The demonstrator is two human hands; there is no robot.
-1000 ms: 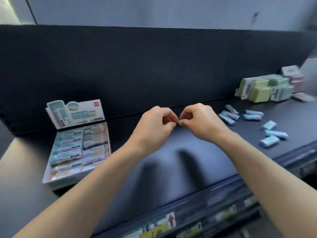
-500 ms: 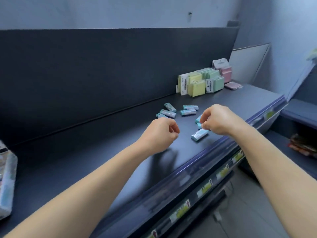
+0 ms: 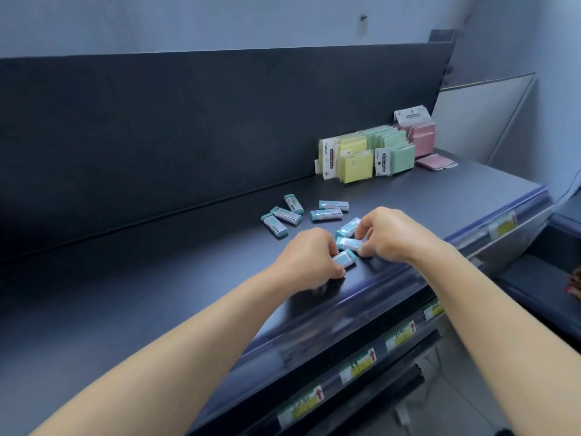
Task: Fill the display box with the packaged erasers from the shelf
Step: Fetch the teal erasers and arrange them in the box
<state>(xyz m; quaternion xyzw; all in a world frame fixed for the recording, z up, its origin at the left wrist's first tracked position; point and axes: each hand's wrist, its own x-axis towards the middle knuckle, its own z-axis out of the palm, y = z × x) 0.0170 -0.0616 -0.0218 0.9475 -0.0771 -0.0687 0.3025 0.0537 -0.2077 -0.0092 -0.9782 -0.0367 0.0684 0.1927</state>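
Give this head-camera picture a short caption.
Both hands gather packaged erasers from a dark shelf.

Stationery shop aisle. Dark retail shelf (image 3: 157,294) with price labels (image 3: 361,366) along front rail, sticky note packs (image 3: 355,162) stacked at back, packaged erasers (image 3: 284,215) loose on shelf.

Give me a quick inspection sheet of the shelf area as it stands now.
Surface: dark shelf, mostly bare.
Job's things: eight packaged erasers loose; five lie beyond the hands, three at the fingers; display box out of view.
Clutter: sticky-note packs against the back panel.
Grippers: left hand closing on one eraser; right hand on another.
Cables: nothing seen.
Surroundings: price-label strips on the shelf edges below.
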